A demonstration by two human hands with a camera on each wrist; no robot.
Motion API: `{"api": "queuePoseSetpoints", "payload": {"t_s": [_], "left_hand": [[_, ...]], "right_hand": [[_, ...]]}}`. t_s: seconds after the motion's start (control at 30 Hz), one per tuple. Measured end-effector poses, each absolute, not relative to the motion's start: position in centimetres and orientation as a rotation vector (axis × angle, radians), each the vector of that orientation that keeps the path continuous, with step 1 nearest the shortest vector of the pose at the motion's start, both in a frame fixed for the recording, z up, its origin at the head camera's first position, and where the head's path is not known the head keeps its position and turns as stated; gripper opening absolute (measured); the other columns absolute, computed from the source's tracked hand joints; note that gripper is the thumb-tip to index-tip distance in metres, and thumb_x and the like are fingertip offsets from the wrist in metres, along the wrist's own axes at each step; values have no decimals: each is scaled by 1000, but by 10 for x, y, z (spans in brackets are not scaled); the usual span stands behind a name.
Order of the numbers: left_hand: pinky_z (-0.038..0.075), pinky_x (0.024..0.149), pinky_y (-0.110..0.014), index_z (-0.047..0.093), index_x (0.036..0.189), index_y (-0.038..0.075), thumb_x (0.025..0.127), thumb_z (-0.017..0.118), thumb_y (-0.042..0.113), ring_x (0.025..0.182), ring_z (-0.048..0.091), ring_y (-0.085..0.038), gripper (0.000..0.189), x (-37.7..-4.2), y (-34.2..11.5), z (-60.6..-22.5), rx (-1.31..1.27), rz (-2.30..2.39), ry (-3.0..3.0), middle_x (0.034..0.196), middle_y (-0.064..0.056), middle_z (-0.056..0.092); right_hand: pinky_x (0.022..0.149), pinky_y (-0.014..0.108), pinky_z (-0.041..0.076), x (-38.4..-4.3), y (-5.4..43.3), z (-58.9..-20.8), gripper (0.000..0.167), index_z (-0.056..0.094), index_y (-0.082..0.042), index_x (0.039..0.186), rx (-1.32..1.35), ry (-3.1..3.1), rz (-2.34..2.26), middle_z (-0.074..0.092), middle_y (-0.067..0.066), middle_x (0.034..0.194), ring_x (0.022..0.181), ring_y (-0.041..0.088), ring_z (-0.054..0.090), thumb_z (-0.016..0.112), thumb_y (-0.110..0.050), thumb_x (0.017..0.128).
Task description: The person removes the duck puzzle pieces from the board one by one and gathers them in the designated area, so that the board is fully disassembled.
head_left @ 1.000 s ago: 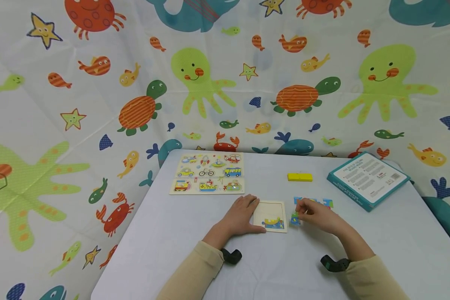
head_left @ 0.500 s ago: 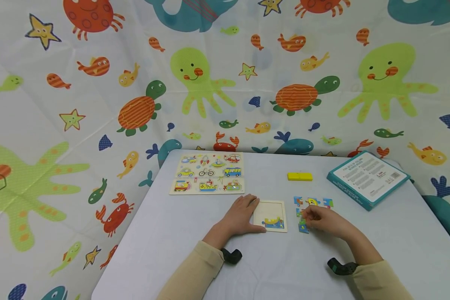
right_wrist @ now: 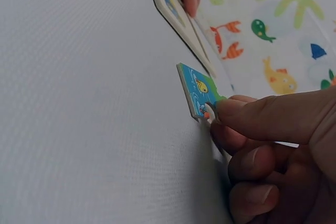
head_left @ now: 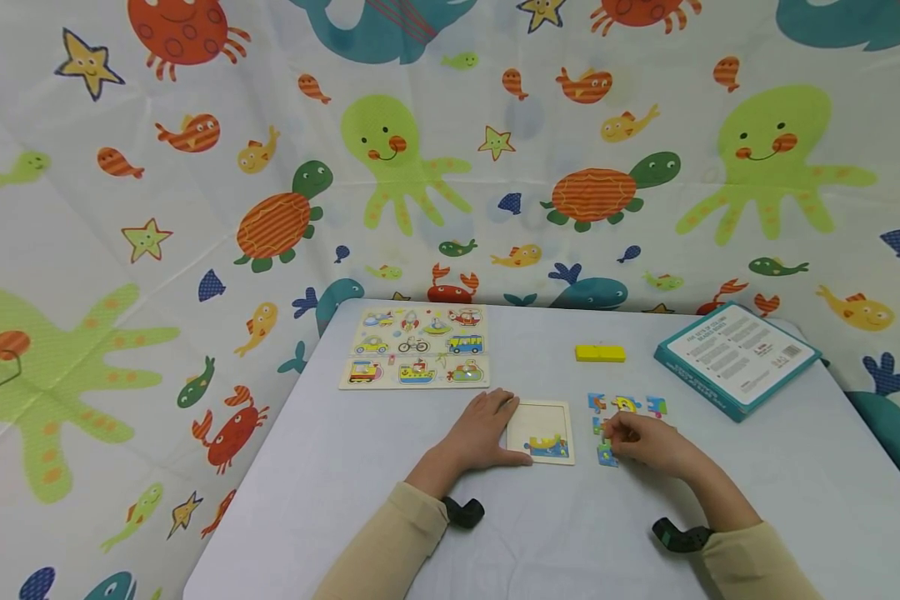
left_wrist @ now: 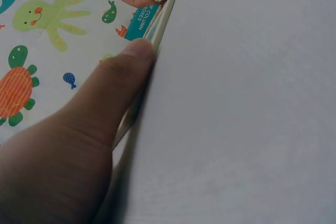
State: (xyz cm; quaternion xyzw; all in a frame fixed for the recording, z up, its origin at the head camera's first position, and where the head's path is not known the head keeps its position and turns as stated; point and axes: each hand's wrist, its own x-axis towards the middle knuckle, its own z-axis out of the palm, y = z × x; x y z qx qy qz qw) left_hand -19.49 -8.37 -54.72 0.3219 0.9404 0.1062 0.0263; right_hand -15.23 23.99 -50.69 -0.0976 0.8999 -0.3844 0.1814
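My left hand (head_left: 480, 433) rests at the left side of a small square wooden puzzle frame (head_left: 537, 422), its thumb (left_wrist: 113, 87) straight on the near edge and its fingers by the far corner. Inside the frame, joined pieces (head_left: 547, 446) fill part of the bottom. My right hand (head_left: 648, 446) pinches a blue and green jigsaw piece (right_wrist: 197, 90) between thumb and finger, tilted, to the right of the frame. A yellow fish shows on the piece. Behind that hand lie several loose jigsaw pieces (head_left: 626, 403), some partly hidden by it.
A wooden vehicle puzzle board (head_left: 420, 348) lies at the back left. Behind the loose pieces is a yellow block (head_left: 600, 354). A teal and white box (head_left: 738, 358) stands at the back right. A sea-animal printed cloth (head_left: 525, 217) hangs behind the table.
My right hand has moved a little right and toward me with the jigsaw piece, uncovering some loose pieces. My left hand and the frame have stayed in place.
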Motion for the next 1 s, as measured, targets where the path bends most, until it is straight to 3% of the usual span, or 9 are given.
{"api": "queuePoseSetpoints", "payload": {"t_s": [0.53,1.0], "left_hand": [[16,126,-40,29,157,17,74,51,87,150,24,-17,110,-195,-83,-547,977,337,2898,157,2,33],[18,126,-41,30,156,17,75,50,87,150,25,-18,110,-195,-84,-546,981,334,2899,157,1,34]], "right_hand": [[67,25,46,-155,234,-507,7,65,-17,101,-260,2651,-948,60,-2,92,86,17,53,66,-19,94],[65,26,47,-170,198,-491,17,64,-15,106,-410,2638,-997,60,-1,95,82,17,51,68,-23,93]]}}
